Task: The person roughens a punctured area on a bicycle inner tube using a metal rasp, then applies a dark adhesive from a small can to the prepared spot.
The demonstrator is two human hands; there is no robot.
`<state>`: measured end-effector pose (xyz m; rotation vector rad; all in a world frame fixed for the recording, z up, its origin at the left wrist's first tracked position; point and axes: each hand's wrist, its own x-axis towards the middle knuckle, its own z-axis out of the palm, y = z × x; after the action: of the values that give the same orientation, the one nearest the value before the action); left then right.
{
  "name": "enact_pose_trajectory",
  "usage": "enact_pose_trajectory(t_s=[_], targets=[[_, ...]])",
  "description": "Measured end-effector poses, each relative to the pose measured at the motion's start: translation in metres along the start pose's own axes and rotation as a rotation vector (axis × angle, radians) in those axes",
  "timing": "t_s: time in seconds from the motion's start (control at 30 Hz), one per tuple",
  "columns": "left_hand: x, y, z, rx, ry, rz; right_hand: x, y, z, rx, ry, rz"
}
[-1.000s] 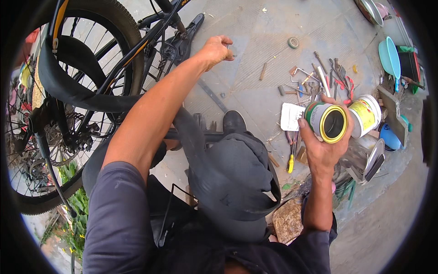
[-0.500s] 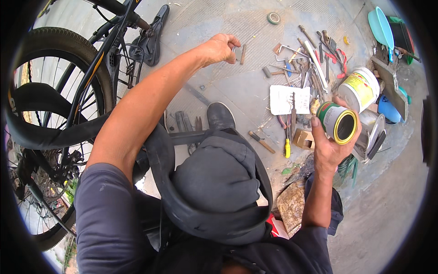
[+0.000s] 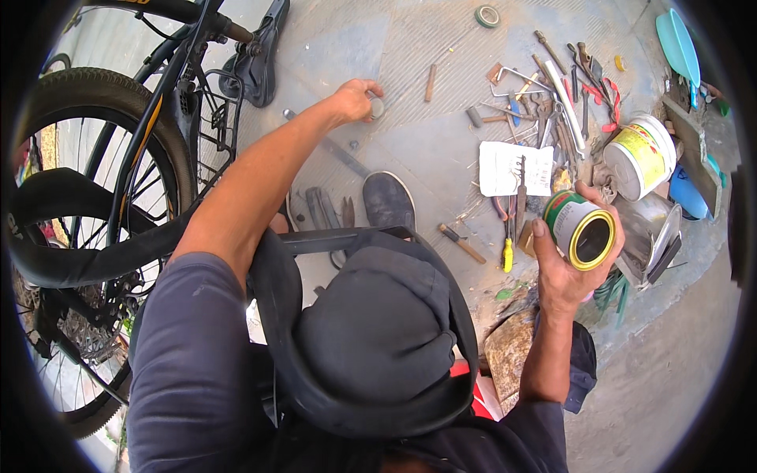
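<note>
Green tin can [image 3: 579, 229] with a yellow rim lies tilted in my right hand [image 3: 564, 272], fingers clamped round it, open mouth facing near and right, long axis running far-left to near-right. My left hand [image 3: 355, 98] reaches far out, fingertips closed on a small round lid [image 3: 378, 108] on the concrete floor [image 3: 441, 150]. Scattered tools [image 3: 544, 102] and a white tub [image 3: 643, 156] sit just beyond the can.

Bicycle [image 3: 118, 181] stands far left, its saddle [image 3: 260, 55] lying on the floor [image 3: 410, 134] just ahead. Left hand [image 3: 355, 98] reaches forward onto a small lid [image 3: 378, 106]; right hand [image 3: 572, 264] holds an open can [image 3: 581, 229] (tilted sideways). Scattered tools [image 3: 552, 102] lie beyond it, with a tub [image 3: 640, 156] to their right.
</note>
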<state>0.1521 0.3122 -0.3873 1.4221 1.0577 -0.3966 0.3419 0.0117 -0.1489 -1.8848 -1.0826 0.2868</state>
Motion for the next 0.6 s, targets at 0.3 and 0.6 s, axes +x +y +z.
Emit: enact_pose_trajectory(t_s=[0.3,0.6], targets=[[0.005,-0.027,-0.007,0.360,0.144,0.006,0.001,-0.008,0.003,-0.052,-0.082,0.018],[-0.067,0.063,-0.065,0.469,0.311,0.262,0.007,-0.034,0.017,0.002,-0.079,-0.048]])
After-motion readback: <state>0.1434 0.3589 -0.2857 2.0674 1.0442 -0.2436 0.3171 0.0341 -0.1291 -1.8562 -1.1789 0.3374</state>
